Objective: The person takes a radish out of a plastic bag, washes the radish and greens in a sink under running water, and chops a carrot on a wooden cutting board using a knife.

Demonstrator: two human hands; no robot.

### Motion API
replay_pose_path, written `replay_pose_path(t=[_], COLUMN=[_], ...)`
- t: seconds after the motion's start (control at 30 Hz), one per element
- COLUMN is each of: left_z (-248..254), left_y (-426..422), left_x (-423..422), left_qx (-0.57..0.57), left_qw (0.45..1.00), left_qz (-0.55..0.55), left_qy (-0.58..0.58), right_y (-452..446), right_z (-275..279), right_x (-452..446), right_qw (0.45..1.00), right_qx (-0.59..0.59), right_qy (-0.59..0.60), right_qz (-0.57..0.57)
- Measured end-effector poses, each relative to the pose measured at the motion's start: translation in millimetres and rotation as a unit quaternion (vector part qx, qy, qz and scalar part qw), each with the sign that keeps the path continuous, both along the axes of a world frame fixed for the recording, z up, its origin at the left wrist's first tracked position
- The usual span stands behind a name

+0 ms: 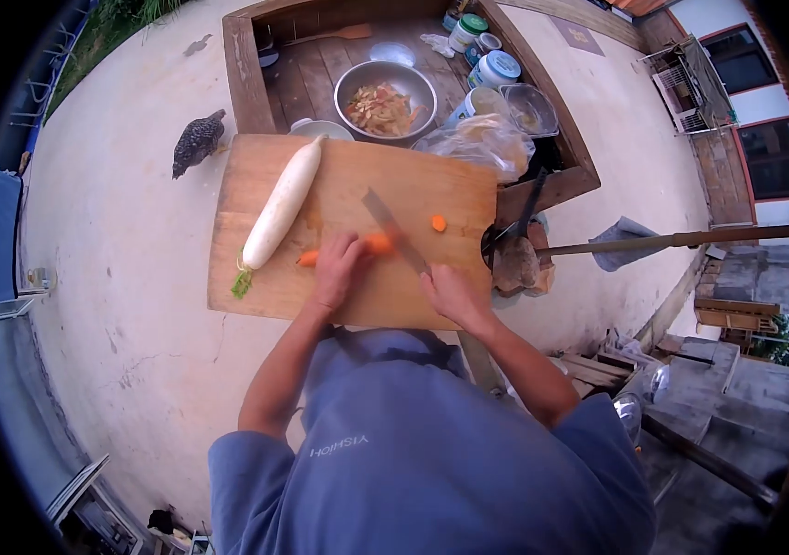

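A carrot (378, 244) lies on the wooden cutting board (348, 185), with my left hand (339, 266) closed over its middle. My right hand (454, 296) grips the handle of a knife (394, 231), whose blade crosses the carrot's right end and points up and to the left. A cut carrot piece (439, 223) rests on the board to the right of the blade. Left of my hands lies a long white radish (283, 203), its green stub toward the board's lower left.
Beyond the board, a wooden-framed table (294, 81) holds a metal bowl (385, 100) of sliced food, jars (494, 68) and a plastic bag (482, 143). A dark speckled chicken (198, 143) stands at left. A pole (681, 240) extends in from the right.
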State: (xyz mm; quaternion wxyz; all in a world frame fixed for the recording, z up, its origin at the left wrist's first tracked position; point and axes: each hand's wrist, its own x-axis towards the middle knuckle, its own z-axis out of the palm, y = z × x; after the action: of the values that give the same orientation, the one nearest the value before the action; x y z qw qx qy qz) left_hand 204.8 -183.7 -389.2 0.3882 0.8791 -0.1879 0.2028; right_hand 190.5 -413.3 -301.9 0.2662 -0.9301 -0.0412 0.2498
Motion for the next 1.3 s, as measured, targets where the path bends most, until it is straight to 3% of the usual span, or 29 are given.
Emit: replay_pose_path(t=[0.23, 0.33, 0.43, 0.5, 0.63, 0.73, 1.0, 1.13, 1.23, 1.3], left_z=[-6, -4, -6, -7, -11, -8, -4, 22, 8, -1], left_y=[-2, -7, -7, -10, -14, -13, -1, 13, 28, 31], left_x=[-10, -15, -20, -23, -22, -16, -40, -36, -25, -20], left_qx=[0.028, 0.03, 0.037, 0.046, 0.054, 0.054, 0.024, 0.06, 0.077, 0.078], left_qw=[1.0, 0.999, 0.999, 0.998, 0.997, 0.997, 0.999, 0.998, 0.991, 0.99], left_qz=[0.009, 0.025, 0.029, 0.029, 0.045, 0.045, -0.033, 0.019, -0.038, -0.052], left_qy=[-0.012, 0.003, -0.001, -0.011, -0.017, -0.011, -0.024, 0.021, 0.105, 0.101], right_y=[24, 12, -3, -17, -11, 10, 35, 17, 9, 1], right_z=[-48, -29, 14, 18, 23, -3, -60, -49, -27, -18], right_x=[34, 18, 1, -11, -14, -2, 33, 23, 10, 4], right_qw=[0.989, 0.986, 0.993, 0.997, 0.999, 0.994, 0.991, 0.982, 0.977, 0.983], right_qx=[0.065, 0.133, 0.105, 0.074, 0.018, 0.012, 0.067, 0.161, 0.174, 0.152], right_qy=[-0.129, -0.079, 0.02, 0.026, 0.0, -0.095, -0.118, -0.089, -0.092, -0.062], right_qz=[-0.003, -0.06, -0.05, -0.013, 0.033, 0.042, -0.001, -0.049, -0.082, -0.078])
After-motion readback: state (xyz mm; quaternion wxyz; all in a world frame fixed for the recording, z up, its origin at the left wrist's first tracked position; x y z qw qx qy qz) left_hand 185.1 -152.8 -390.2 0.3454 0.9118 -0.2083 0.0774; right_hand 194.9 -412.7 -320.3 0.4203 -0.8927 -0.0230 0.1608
